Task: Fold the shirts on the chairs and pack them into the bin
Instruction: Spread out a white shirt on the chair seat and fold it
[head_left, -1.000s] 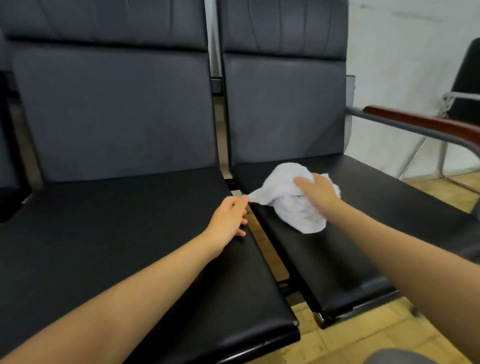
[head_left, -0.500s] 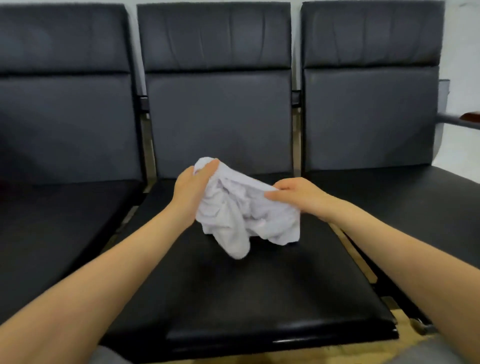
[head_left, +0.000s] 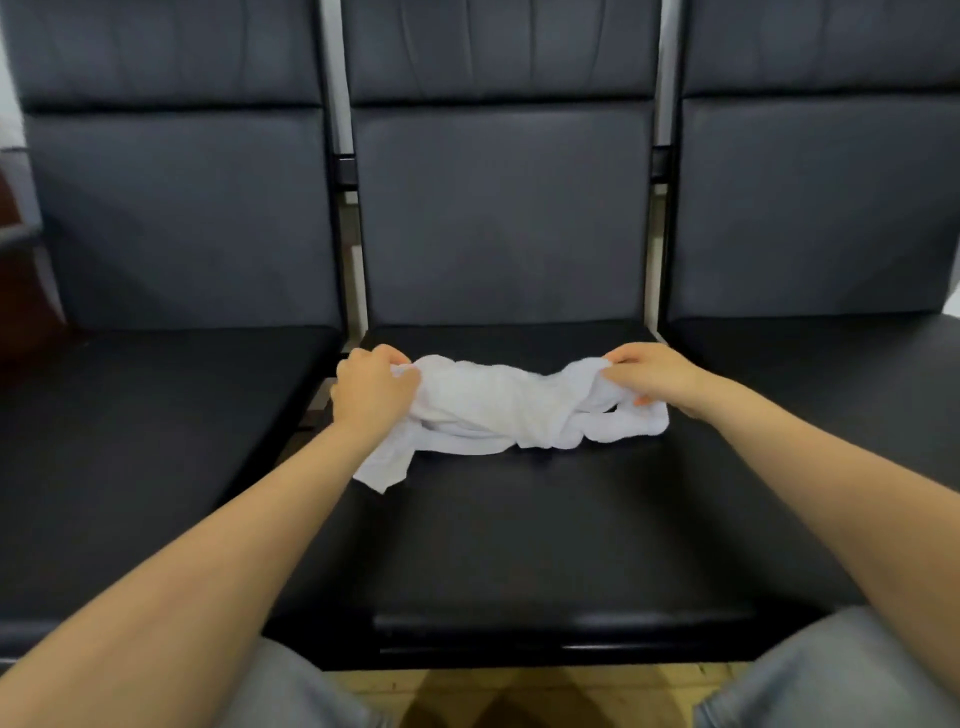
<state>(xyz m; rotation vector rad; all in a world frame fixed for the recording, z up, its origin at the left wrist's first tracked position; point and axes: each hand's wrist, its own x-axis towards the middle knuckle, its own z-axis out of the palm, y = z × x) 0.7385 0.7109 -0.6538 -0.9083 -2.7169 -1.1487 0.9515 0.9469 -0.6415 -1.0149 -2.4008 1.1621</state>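
We are gripping the white shirt (head_left: 498, 405) at both ends with left hand (head_left: 371, 392) and right hand (head_left: 652, 376) (soft, limp, light); seams are offering the firmest hold.

black middle chair seat (head_left: 519, 545) carries a crumpled white shirt (head_left: 498, 410).

One head-worn view looks forward and down, close over the middle chair seat (head_left: 519, 545)
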